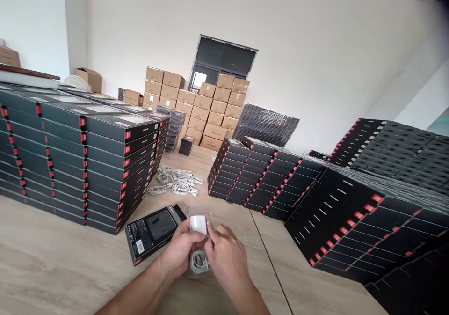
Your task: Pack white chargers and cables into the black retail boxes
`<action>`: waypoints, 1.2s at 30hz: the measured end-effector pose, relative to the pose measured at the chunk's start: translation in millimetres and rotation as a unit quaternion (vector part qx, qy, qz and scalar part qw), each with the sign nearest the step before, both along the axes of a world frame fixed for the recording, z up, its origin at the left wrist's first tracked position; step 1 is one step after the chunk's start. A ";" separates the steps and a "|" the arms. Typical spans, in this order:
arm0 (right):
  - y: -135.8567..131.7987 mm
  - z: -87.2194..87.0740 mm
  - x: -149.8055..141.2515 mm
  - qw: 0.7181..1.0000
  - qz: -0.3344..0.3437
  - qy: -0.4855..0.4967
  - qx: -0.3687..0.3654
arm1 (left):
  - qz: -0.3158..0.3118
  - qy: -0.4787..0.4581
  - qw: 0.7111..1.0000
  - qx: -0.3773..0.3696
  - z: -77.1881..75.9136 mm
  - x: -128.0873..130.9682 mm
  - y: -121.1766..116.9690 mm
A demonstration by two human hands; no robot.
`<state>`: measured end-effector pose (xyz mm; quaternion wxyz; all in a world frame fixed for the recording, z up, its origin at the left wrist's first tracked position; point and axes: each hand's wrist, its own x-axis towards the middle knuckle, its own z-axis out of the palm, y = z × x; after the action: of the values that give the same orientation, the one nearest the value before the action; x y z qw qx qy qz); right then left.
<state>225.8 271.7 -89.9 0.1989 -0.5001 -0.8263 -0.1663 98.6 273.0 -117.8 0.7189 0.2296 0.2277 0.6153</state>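
Note:
Between my hands is a clear plastic tray point(206, 210). A white charger block point(198, 224) lies in its upper part and a coiled white cable point(199, 261) in its lower part. My left hand point(178, 253) grips the tray from the left, its thumb across the middle. On the other side, my right hand point(227, 254) closes on the tray's right edge near the charger; its fingertips are partly hidden. Just left of the tray, a black box point(154, 233) with a barcode label and red corner lies on the table, its far end flap open.
Loose white cables point(180, 182) lie beyond my hands on the wooden table point(70, 263). Tall stacks of black boxes point(101, 174) rise at left, with more stacked boxes point(336, 216) at right. Cardboard cartons point(199, 106) and a pile of dark trays point(264, 125) stand behind.

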 end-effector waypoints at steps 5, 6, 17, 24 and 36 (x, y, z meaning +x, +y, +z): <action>5.3 -1.5 15.2 0.989 0.065 0.114 -0.065 | -0.001 -0.006 1.000 -0.005 4.3 -10.7 4.1; 7.6 -4.8 20.0 0.981 0.087 0.148 -0.090 | 0.000 -0.009 1.000 -0.007 5.1 -11.8 4.4; 8.9 -24.4 17.5 0.916 0.172 0.315 -0.180 | -0.005 -0.039 0.999 -0.013 6.4 -13.2 5.1; 12.2 -34.0 14.3 0.934 0.149 0.291 -0.145 | -0.003 -0.042 0.999 -0.022 3.6 -13.8 6.1; 15.7 -31.3 29.1 0.750 0.157 0.584 -0.268 | -0.039 0.008 0.999 -0.007 18.3 -29.6 3.2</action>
<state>254.9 287.4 -121.1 0.5235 -0.3958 -0.6269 0.4198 69.1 276.2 -99.4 0.7418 0.2387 0.2288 0.5834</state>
